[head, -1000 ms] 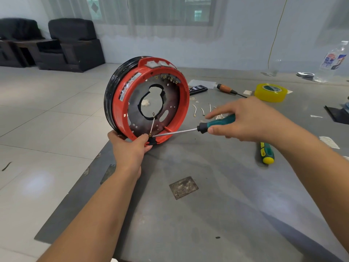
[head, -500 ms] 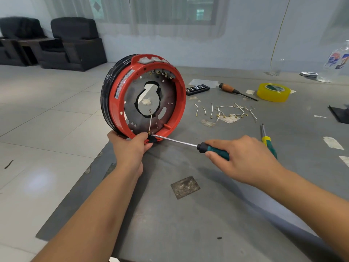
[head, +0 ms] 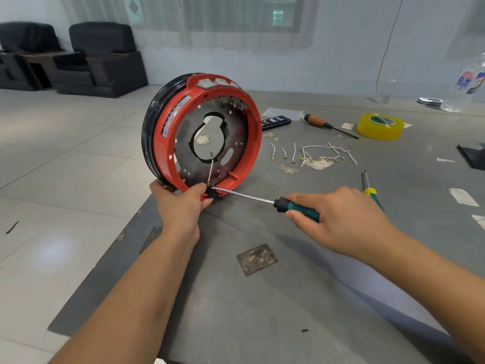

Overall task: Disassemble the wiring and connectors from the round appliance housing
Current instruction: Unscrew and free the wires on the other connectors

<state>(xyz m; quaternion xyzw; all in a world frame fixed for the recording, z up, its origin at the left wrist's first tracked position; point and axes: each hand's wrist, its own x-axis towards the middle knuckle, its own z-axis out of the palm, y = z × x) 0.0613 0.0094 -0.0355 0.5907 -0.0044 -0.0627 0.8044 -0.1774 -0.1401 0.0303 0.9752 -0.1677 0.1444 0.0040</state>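
Note:
The round red and black housing (head: 168,132) stands on its edge at the table's left corner, its open side toward me. My left hand (head: 181,206) grips its bottom rim. A short white wire (head: 210,168) with brass ends rises from a small black connector (head: 211,192) at that rim. My right hand (head: 338,219) holds a green-handled screwdriver (head: 299,206); the shaft's tip touches the black connector. A row of brass terminals (head: 228,101) sits inside the housing's top.
Several removed white wires (head: 315,153) lie on the grey table (head: 262,298) behind my right hand. A second green and yellow screwdriver (head: 370,190), a wooden-handled screwdriver (head: 325,124), yellow tape (head: 380,126), a black remote (head: 275,121) and a water bottle (head: 469,82) are farther back. The table edge runs along the left.
My right hand dropped from above the table to low beside it, keeping the screwdriver tip at the connector. The housing and my left hand stayed where they were.

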